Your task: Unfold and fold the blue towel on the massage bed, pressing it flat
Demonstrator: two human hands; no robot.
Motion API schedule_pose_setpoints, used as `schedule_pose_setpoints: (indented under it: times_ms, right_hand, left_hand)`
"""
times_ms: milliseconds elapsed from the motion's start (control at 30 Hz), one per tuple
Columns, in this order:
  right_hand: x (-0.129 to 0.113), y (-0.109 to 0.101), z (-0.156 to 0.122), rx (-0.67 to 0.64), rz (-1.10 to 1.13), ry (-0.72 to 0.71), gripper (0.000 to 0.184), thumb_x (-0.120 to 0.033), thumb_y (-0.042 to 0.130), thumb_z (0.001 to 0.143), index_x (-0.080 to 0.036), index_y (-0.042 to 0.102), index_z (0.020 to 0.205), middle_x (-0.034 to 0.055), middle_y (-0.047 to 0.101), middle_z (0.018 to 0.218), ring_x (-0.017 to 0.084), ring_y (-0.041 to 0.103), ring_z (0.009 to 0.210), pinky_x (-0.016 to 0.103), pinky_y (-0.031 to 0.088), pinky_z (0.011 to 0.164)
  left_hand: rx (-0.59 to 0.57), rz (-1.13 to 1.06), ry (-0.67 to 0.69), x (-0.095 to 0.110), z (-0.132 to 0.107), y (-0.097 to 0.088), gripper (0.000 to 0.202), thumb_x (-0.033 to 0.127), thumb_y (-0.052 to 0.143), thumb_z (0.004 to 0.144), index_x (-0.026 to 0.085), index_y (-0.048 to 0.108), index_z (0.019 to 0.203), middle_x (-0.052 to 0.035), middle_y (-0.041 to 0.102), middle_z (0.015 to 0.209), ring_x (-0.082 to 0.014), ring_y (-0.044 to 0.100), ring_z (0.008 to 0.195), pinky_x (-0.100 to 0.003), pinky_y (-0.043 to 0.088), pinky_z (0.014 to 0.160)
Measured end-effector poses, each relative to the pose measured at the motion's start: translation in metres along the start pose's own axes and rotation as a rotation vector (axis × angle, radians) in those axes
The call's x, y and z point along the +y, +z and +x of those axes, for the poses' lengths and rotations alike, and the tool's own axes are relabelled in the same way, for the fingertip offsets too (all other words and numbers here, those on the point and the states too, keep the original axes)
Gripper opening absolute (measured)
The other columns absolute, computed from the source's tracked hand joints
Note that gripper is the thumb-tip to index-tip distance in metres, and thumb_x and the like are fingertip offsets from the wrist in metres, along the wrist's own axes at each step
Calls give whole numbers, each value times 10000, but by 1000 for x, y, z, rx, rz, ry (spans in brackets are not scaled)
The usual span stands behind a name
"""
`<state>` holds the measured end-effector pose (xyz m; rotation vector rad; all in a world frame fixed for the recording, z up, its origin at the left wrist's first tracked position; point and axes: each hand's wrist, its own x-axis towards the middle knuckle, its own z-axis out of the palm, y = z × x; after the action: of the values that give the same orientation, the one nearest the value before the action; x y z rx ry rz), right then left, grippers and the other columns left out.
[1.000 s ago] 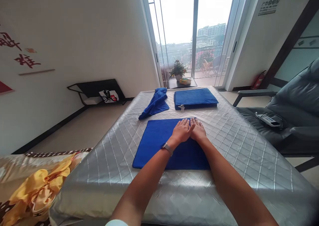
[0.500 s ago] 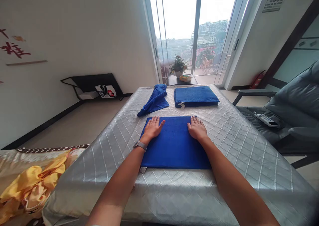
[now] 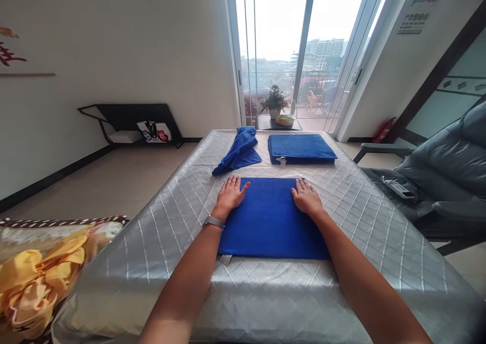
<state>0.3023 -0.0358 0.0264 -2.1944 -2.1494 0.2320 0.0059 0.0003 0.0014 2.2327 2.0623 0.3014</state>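
A blue towel (image 3: 271,222), folded into a flat rectangle, lies in front of me on the silver quilted table cover (image 3: 170,232). My left hand (image 3: 231,193) rests flat at its far left corner, fingers stretched forward, a watch on the wrist. At the far right corner my right hand (image 3: 306,196) lies palm down with its fingers extended. A white tag (image 3: 226,259) sticks out at the near left edge. Beyond the hands are a crumpled blue towel (image 3: 239,152) on the left and a stack of folded blue towels (image 3: 301,148) on the right.
A grey armchair (image 3: 448,167) holding a corded controller (image 3: 400,187) stands on the right. Yellow cloth (image 3: 34,283) lies at lower left. Past the table's far edge, a potted plant (image 3: 275,100) and a yellow packet (image 3: 284,120) sit on a chair before the sliding glass door.
The view has shifted slightly. My left hand has slid a little outward to the towel's left edge; my right hand stays near the far right corner. The towels look unchanged.
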Motion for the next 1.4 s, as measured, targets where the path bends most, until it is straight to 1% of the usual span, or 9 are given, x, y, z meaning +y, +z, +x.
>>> schedule_pose_setpoints:
  times_ms: [367,633,867,967,1067,1167,1233,1300,1400]
  right_hand:
    - [-1,-1,-1,8,-15,-10,683,-415,134,1048,-72,183,1637,88,151,1723,205,100,1590,394,102,1279]
    - [-2,-3,-13,-2,21,-30,686,-428,134,1051,-83,160,1643,85,114,1727,198,64,1594,394,61,1281]
    - [-2,-1,-17,-21,75,-19,693,-429,143,1052,-62,149,1640,90,91,1728,213,67,1594,409,70,1283]
    - [-2,-1,-17,-14,99,-18,692,-430,149,1050,-68,156,1640,88,96,1728,211,74,1593,404,68,1283]
    - [-2,0,-17,-4,116,-23,698,-429,152,1045,-60,166,1638,94,106,1727,215,80,1593,412,69,1284]
    - [0,1,-19,-1,115,-36,686,-384,187,1033,-62,169,1638,96,108,1728,223,77,1594,420,67,1284]
    - [1,1,-20,-3,108,-52,676,-343,229,1020,-95,164,1646,76,95,1733,214,59,1595,408,58,1282]
    - [2,2,-20,-3,105,-61,673,-326,235,1015,-109,165,1648,67,94,1734,207,51,1596,397,58,1281]
    - [2,3,-18,9,116,-51,677,-359,185,1028,-67,179,1638,92,120,1728,219,79,1593,409,74,1281]
  left_hand:
    - [25,15,6,-2,1,4,903,695,61,988,75,288,1603,-169,253,1687,-272,207,1575,-453,161,1289]
    - [34,56,19,-1,0,4,859,668,91,1005,86,294,1604,-168,264,1682,-270,223,1570,-456,188,1282]
    - [52,104,-14,9,-7,-12,849,643,117,1017,46,315,1587,-215,284,1662,-300,241,1562,-493,174,1280]
    - [76,119,45,36,-12,-18,848,622,102,1023,20,322,1578,-232,273,1662,-319,216,1568,-508,153,1283]
    - [50,107,203,89,-15,-10,819,604,56,1029,72,347,1580,-175,309,1665,-261,244,1565,-438,197,1281]
    - [10,78,374,148,-18,7,785,598,51,1036,126,344,1590,-104,315,1674,-190,232,1567,-355,186,1284]
    - [-8,60,430,174,-19,18,759,577,45,1043,146,336,1596,-81,306,1679,-169,215,1570,-340,176,1286]
    - [-24,51,429,183,-20,24,751,554,34,1048,137,331,1597,-96,309,1676,-180,223,1568,-359,189,1286]
    - [-45,58,371,163,-23,26,762,566,36,1042,134,324,1599,-120,300,1675,-214,229,1567,-407,196,1285]
